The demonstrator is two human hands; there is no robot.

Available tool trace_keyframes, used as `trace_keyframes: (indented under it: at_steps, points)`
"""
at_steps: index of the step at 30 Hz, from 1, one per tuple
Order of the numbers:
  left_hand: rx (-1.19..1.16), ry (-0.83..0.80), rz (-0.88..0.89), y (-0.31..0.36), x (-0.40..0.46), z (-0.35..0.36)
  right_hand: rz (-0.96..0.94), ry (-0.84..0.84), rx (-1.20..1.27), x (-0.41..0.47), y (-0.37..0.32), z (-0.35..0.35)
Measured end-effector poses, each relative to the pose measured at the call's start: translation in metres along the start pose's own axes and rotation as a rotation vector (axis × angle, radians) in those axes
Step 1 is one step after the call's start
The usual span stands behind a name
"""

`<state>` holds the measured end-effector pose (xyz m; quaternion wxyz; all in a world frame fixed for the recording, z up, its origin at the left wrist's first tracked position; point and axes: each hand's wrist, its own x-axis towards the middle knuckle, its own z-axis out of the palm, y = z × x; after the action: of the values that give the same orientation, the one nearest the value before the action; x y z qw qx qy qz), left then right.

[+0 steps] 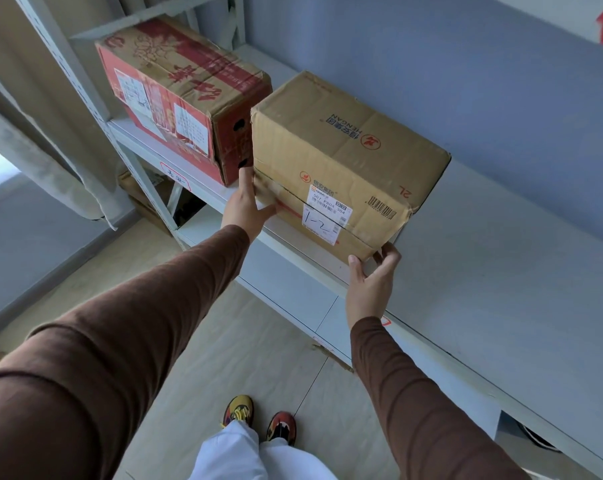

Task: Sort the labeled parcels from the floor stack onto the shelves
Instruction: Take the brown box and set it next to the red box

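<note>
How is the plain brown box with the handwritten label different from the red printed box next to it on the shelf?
The brown box is plain tan; the red box has red print. Both hands, left hand and right hand, touch the brown box; none touches the red box. The brown box carries a handwritten 1-2 label. Both sit on the shelf.

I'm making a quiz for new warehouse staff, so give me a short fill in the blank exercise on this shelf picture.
1. The handwritten label on the plain brown box reads ____.
2. The box to the left of it is printed in ____.
3. The left hand and right hand hold the brown box at its lower ____.
4. Both boxes sit on the grey ____.

Missing words: 1-2; red; corners; shelf
</note>
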<state>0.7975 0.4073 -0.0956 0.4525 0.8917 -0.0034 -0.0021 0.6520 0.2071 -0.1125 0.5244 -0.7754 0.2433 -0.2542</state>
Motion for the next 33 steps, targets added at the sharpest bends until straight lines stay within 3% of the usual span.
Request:
trace_keyframes:
  at_steps: [18,23,33]
  points:
    - [-0.091,-0.019,-0.028,-0.003,-0.020,0.000,0.029,-0.035,-0.040,-0.003,0.013,-0.008]
    - [-0.090,-0.010,-0.067,-0.003,-0.059,0.000,0.000,-0.050,-0.099,-0.017,0.016,-0.026]
    - [0.027,-0.089,0.051,0.018,-0.171,0.009,-0.128,-0.044,-0.249,-0.065,0.019,-0.081]
